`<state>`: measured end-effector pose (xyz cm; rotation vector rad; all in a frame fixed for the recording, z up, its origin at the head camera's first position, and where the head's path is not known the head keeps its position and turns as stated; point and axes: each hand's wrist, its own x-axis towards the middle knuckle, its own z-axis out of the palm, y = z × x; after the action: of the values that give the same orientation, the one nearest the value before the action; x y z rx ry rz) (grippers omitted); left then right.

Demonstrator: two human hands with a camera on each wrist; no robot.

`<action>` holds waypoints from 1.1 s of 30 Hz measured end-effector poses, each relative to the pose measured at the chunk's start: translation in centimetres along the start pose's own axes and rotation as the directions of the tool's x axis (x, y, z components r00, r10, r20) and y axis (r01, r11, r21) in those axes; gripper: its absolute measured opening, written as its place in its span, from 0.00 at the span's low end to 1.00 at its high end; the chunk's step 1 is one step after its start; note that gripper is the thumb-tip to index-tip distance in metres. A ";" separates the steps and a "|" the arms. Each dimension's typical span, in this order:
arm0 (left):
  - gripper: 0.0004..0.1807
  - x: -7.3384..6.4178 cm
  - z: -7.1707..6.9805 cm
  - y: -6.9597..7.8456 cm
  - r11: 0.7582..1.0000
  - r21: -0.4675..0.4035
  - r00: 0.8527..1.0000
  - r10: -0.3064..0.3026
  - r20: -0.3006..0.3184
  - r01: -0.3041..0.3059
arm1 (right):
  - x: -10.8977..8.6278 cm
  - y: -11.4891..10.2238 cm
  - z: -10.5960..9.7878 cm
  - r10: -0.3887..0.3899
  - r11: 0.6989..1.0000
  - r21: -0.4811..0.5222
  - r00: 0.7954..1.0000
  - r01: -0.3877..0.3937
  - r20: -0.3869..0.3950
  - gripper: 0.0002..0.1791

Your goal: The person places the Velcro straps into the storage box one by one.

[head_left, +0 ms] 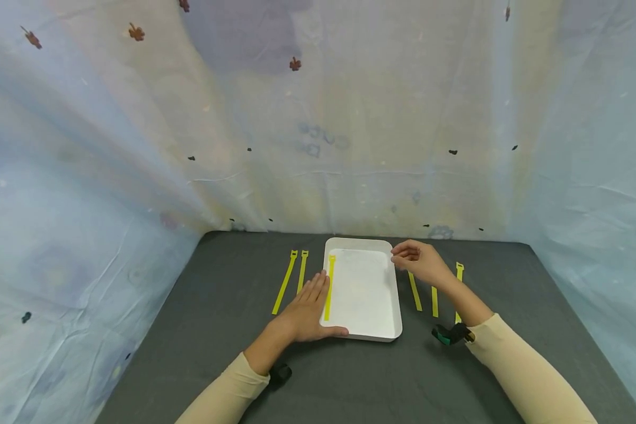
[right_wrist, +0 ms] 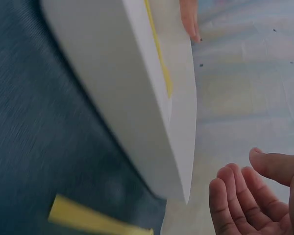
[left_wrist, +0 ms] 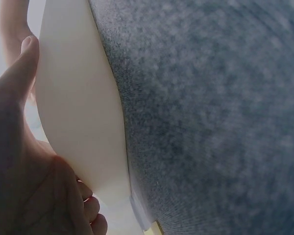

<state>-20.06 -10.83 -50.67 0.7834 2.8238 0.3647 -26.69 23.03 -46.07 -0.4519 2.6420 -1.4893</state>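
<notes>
A shallow white tray lies on the dark table, with one yellow strap along its left side inside. The strap has a slotted head and looks like a cable tie. My left hand rests on the tray's left rim near the front corner, fingers straight and thumb along the front edge. Beyond the tray's far right corner hovers my right hand, its fingers loosely bent with nothing between them, as the right wrist view confirms. It covers the upper part of a yellow strap on the table.
Left of the tray lie two more yellow straps, an outer strap and an inner strap partly behind my left hand. To the right are a middle strap and a far strap, both partly covered by my right arm. Patterned curtains surround the table.
</notes>
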 end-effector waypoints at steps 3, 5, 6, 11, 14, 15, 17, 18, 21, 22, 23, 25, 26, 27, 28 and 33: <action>0.74 0.0 0.1 0.0 1.000 -0.001 1.000 0.001 0.002 -0.001 | -0.8 0.6 -1.1 -0.009 1.000 -0.014 1.000 0.009 -0.019 0.19; 0.74 0.0 0.1 0.0 1.000 -0.003 1.000 0.002 0.003 -0.002 | -1.3 0.8 -1.8 0.003 1.000 -0.018 1.000 -0.004 -0.030 0.19; 0.74 0.0 0.1 0.0 1.000 -0.008 1.000 0.002 0.003 -0.002 | -1.6 0.9 -2.1 0.008 1.000 -0.023 0.999 -0.009 -0.038 0.19; 0.74 -0.1 -0.1 0.1 1.000 -0.024 1.000 0.004 0.000 -0.004 | -2.7 1.7 -3.6 0.035 0.997 -0.069 0.997 -0.040 -0.070 0.20; 0.74 0.0 0.0 0.1 1.000 -0.024 1.000 0.001 -0.001 -0.001 | -3.1 2.3 -4.3 0.049 0.991 -0.115 0.994 -0.061 -0.100 0.20; 0.74 0.0 0.0 0.1 1.000 -0.024 1.000 -0.002 0.000 0.002 | -3.3 2.5 -4.5 0.056 0.989 -0.128 0.992 -0.070 -0.113 0.20; 0.74 0.0 0.0 0.1 1.000 -0.022 1.000 -0.005 -0.002 0.005 | -3.5 2.9 -4.9 0.069 0.985 -0.147 0.988 -0.090 -0.139 0.20; 0.74 0.0 0.0 0.1 1.000 -0.021 1.000 -0.006 -0.002 0.006 | -3.6 3.2 -5.1 0.073 0.982 -0.160 0.986 -0.097 -0.151 0.20; 0.74 0.0 0.0 0.0 1.000 -0.019 1.000 -0.004 -0.001 0.004 | -3.8 4.0 -5.8 0.087 0.978 -0.174 0.980 -0.119 -0.179 0.22; 0.74 0.0 0.0 -0.1 1.000 -0.020 1.000 -0.002 -0.002 0.002 | -3.8 4.4 -6.0 0.092 0.977 -0.175 0.979 -0.124 -0.184 0.22; 0.74 0.0 0.0 -0.1 1.000 -0.023 1.000 -0.001 -0.002 0.001 | -3.8 4.7 -6.2 0.093 0.976 -0.175 0.977 -0.127 -0.191 0.22; 0.74 0.0 -0.1 -0.1 1.000 -0.026 1.000 0.002 -0.004 -0.002 | -3.9 5.3 -6.5 0.088 0.976 -0.176 0.975 -0.125 -0.206 0.23; 0.74 -0.1 -0.1 -0.2 1.000 -0.028 1.000 0.003 -0.005 -0.003 | -3.9 5.6 -6.6 0.083 0.977 -0.178 0.973 -0.122 -0.214 0.23; 0.74 -0.1 -0.2 -0.2 1.000 -0.031 1.000 0.002 -0.004 -0.002 | -3.9 5.8 -6.8 0.077 0.976 -0.183 0.972 -0.120 -0.223 0.23; 0.74 -0.1 -0.2 -0.2 0.999 -0.035 1.000 0.004 -0.005 -0.004 | -4.0 6.2 -6.9 0.073 0.975 -0.188 0.970 -0.118 -0.232 0.22; 0.75 -0.1 0.4 -0.7 0.998 -0.054 1.000 0.010 -0.013 -0.011 | -4.0 7.8 -7.8 0.087 0.965 -0.218 0.962 -0.146 -0.258 0.22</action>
<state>-20.20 -11.36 -51.22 0.7880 2.8094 0.4477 -26.23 34.42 -48.90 -0.1245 2.9956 -1.2774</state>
